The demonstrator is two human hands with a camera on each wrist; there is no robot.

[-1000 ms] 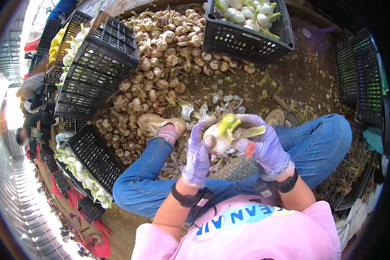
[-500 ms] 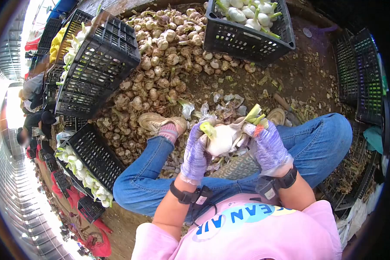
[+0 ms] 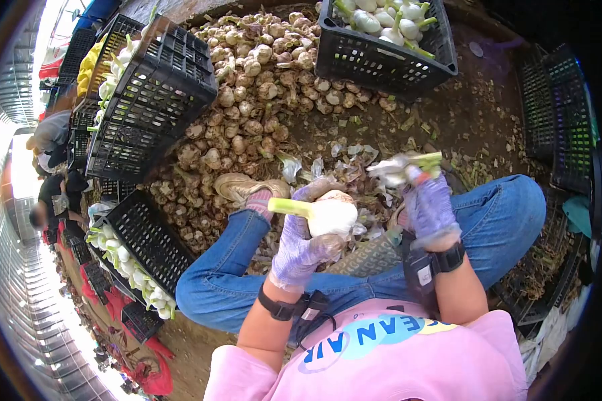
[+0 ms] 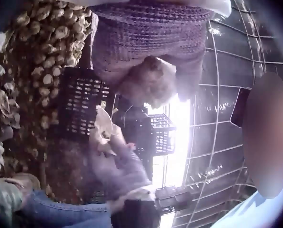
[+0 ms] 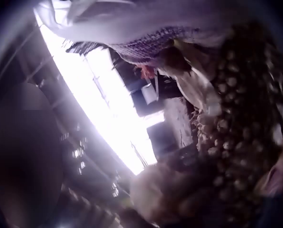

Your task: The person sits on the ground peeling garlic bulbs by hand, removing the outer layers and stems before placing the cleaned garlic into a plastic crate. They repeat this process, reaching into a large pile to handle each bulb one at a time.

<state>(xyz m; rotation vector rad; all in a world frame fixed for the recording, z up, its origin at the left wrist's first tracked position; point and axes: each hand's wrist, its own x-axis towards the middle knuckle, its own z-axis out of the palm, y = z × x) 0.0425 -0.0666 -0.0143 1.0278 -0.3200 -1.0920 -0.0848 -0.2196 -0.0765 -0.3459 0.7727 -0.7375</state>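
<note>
My left hand (image 3: 293, 248), in a purple knit glove, grips a white garlic bulb (image 3: 333, 217) between thumb and fingers. The bulb's thick green stem (image 3: 291, 207) points left. To the right, my gloved right hand (image 3: 429, 206) pinches a strip of papery garlic skin (image 3: 389, 170) together with a piece of green stalk (image 3: 427, 160); it is apart from the bulb. The skin also shows in the left wrist view, pale garlic skin (image 4: 103, 124) at the fingertips, and in the right wrist view as a pale, blurred peel (image 5: 195, 90).
Unpeeled garlic bulbs (image 3: 247, 87) lie heaped ahead. A black crate (image 3: 381, 67) of white bulbs stands at the far side, with more crates (image 3: 150, 100) on the left. Loose skins (image 3: 354, 160) litter the ground between the person's legs. Further crates (image 3: 556, 117) stand at right.
Both hands were together at the bulb. My right hand has pulled away to the right with skin and stalk in its fingers, while the left has kept the bulb, its stem now pointing left.
</note>
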